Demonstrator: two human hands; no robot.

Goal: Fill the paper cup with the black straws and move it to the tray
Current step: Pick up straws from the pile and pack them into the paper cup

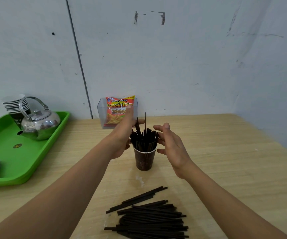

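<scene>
Pale scuffed wall behind, wooden table (225, 152) in front, and the paper cup (144, 160) stands upright at its middle, well apart from the green tray (27, 161) on the left. Both hands flank the black straws (144, 138) bristling out of it: left hand (122, 137) blurred, fingers stretched against the bundle, right hand (171, 145) loosely spread, gripping nothing. Loose straws (149, 219) lie heaped nearer the camera.
</scene>
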